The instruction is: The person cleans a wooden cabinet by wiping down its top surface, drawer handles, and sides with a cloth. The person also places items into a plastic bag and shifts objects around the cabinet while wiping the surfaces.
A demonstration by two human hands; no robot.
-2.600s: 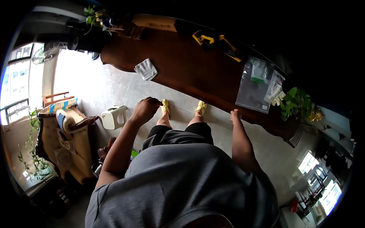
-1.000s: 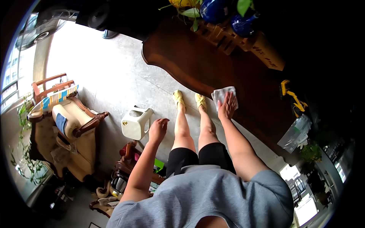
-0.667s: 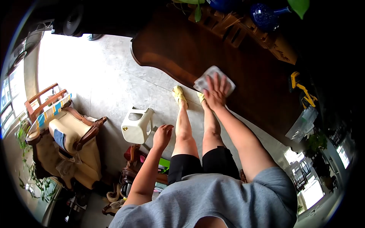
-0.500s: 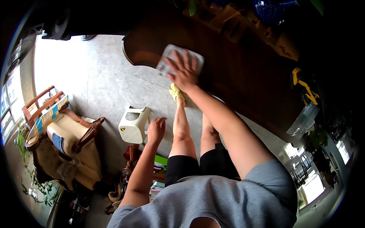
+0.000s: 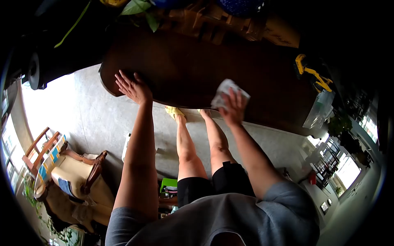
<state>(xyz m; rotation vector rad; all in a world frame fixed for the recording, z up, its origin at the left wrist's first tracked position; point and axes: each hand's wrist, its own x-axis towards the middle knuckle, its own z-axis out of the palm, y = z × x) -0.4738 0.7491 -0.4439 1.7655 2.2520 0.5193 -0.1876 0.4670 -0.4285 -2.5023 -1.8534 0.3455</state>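
Observation:
A dark brown wooden tabletop (image 5: 180, 69) with a curved edge stretches across in front of me. My left hand (image 5: 134, 88) lies flat near its left end, fingers apart, with nothing in it. A crumpled white cloth (image 5: 225, 87) is under my right hand (image 5: 234, 108), close to the table's front edge. The fingers of that hand press over the cloth and are slightly blurred, and part of the cloth is hidden beneath them.
Slatted wooden pieces (image 5: 205, 22) and a blue speckled vase (image 5: 240, 6) stand at the back, beside green leaves (image 5: 137, 7). A yellow toy excavator (image 5: 314, 74) and clear plastic (image 5: 320, 110) are at the right end. A cream armchair (image 5: 74, 174) stands at left.
My right hand has moved right along the table with the cloth, which is now more bunched. My left hand has come up from beside the stool onto the tabletop. The view has shifted.

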